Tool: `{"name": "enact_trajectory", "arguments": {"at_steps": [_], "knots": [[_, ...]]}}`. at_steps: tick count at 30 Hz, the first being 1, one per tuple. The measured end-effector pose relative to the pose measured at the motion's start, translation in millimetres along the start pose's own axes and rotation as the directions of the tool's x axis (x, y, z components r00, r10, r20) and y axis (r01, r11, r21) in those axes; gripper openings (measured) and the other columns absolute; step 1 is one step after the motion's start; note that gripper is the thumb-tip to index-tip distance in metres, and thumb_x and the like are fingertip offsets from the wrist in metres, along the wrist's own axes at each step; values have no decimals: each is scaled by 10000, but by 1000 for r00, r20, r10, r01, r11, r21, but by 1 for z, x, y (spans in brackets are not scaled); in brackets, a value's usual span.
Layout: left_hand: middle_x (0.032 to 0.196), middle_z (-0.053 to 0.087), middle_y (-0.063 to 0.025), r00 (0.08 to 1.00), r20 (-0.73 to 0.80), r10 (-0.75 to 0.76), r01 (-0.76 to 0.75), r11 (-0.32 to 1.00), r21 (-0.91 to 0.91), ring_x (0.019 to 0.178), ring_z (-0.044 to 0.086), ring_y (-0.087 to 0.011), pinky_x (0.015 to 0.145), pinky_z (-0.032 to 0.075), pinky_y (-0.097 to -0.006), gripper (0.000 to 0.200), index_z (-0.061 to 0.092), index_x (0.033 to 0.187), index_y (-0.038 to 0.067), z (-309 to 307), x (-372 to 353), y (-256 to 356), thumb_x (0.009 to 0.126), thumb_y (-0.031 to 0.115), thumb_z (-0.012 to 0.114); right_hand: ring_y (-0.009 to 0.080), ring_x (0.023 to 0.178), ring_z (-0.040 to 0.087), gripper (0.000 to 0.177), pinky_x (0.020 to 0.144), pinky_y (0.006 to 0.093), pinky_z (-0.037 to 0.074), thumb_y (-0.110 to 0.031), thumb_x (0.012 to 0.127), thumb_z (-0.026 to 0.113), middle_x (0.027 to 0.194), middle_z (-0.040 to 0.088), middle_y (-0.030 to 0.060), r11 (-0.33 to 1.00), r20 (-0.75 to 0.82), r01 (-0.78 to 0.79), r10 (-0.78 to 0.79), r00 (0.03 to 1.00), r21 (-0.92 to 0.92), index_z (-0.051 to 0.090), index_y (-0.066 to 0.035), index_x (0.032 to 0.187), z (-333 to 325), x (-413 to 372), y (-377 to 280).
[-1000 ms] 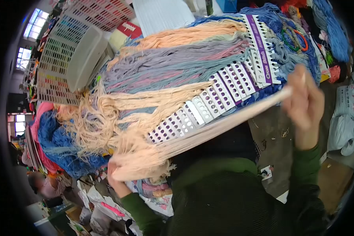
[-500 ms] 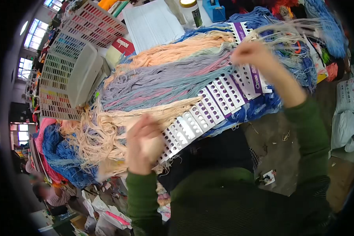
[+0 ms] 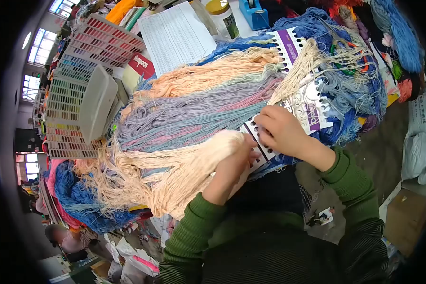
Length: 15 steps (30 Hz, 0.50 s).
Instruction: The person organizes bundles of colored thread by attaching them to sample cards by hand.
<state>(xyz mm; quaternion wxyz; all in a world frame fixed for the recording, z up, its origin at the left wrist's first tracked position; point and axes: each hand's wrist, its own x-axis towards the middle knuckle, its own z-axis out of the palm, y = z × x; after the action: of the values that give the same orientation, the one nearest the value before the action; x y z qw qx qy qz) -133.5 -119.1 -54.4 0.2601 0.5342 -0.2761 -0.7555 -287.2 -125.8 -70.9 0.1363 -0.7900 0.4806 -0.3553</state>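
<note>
My left hand [image 3: 235, 163] is closed round a thick bunch of cream embroidery thread [image 3: 189, 163], which folds over the back of my fingers. Close beside it, my right hand [image 3: 286, 132] has its fingers curled down over the white and purple punched thread cards [image 3: 311, 113]. What its fingertips pinch is hidden. Loose cream strands [image 3: 300, 68] drape across the cards, their lower end reaching my right fingers. Peach [image 3: 199, 75], lilac [image 3: 175, 106] and teal threads [image 3: 199, 118] run leftward from the row of card holes.
A shade chart [image 3: 71, 94] and translucent plastic tray [image 3: 98, 106] stand at left. Behind the threads are a printed sheet [image 3: 177, 35], a yellow-lidded jar [image 3: 222, 19] and a blue tape dispenser [image 3: 253, 14]. Blue thread [image 3: 350, 80] is piled at right. Another person [image 3: 71, 239] sits lower left.
My right hand has come down and left from the cards' far end, where the cream strands now lie still. My left hand has moved right and up, lifting the cream bunch across the cards.
</note>
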Motion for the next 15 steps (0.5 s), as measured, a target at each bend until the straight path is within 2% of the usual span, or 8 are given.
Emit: {"name": "enact_trajectory", "arguments": {"at_steps": [1, 2, 4, 7, 8, 11, 12, 15], "knots": [[715, 504, -17, 998, -66, 5, -6, 1000, -23, 559, 437, -82, 505, 357, -195, 106, 516, 839, 41, 1, 4, 3, 791, 129, 481, 264, 687, 453, 253, 605, 348, 378, -138, 583, 571, 746, 452, 102, 999, 20, 5, -4, 1000, -48, 513, -8, 792, -1, 0, -2], [704, 503, -15, 998, -58, 13, -19, 994, -108, 547, 429, -74, 504, 355, -187, 119, 503, 882, 39, 3, 8, 6, 789, 104, 468, 261, 698, 451, 292, 610, 346, 376, -154, 581, 576, 759, 452, 102, 995, 41, 11, -7, 999, -96, 516, -2, 823, -4, -1, -7], [707, 504, -15, 1000, -10, -3, 2, 991, -131, 531, 414, -53, 488, 344, -155, 91, 492, 870, 29, 2, 15, 6, 802, 67, 445, 256, 739, 440, 419, 626, 343, 367, -205, 570, 594, 803, 448, 103, 981, 94, 26, -8, 996, -191, 509, 16, 915, -7, -2, -17], [692, 496, -8, 998, 40, 39, -32, 987, -157, 515, 393, -29, 458, 318, -130, 72, 489, 846, 28, 7, 14, 9, 799, 38, 435, 291, 771, 439, 440, 663, 373, 356, -164, 570, 604, 877, 437, 131, 991, 133, -6, 24, 991, -135, 488, 2, 961, -11, -5, -20], [682, 492, -6, 997, 46, 57, -48, 982, -180, 513, 393, -34, 458, 317, -137, 65, 492, 832, 31, 7, 15, 7, 795, 39, 440, 277, 711, 453, 387, 626, 352, 376, -136, 558, 588, 838, 455, 120, 996, 116, -6, 16, 993, -89, 517, -1, 914, -11, -5, -16], [640, 476, -2, 990, 80, 114, -101, 983, -152, 511, 395, -52, 458, 310, -159, 38, 500, 776, 40, 5, 22, -2, 782, 52, 465, 257, 642, 467, 310, 566, 319, 394, -119, 547, 572, 773, 472, 101, 981, 299, -166, 130, 945, 98, 547, -6, 835, -18, 3, -8], [624, 471, -1, 986, 95, 135, -122, 984, -128, 512, 396, -58, 459, 308, -166, 40, 502, 754, 43, 5, 23, -2, 778, 59, 475, 228, 601, 474, 255, 521, 296, 395, -119, 544, 570, 722, 476, 85, 976, 182, -139, 109, 977, 166, 557, -8, 774, -16, 4, -6], [577, 454, 2, 962, 70, 265, -260, 963, -75, 485, 389, -75, 454, 301, -185, 77, 499, 706, 44, 5, 23, -1, 768, 89, 505, 216, 617, 480, 257, 529, 304, 393, -123, 540, 577, 719, 474, 82, 948, 193, -257, 221, 956, 189, 556, -7, 768, -20, 9, -6]]}}
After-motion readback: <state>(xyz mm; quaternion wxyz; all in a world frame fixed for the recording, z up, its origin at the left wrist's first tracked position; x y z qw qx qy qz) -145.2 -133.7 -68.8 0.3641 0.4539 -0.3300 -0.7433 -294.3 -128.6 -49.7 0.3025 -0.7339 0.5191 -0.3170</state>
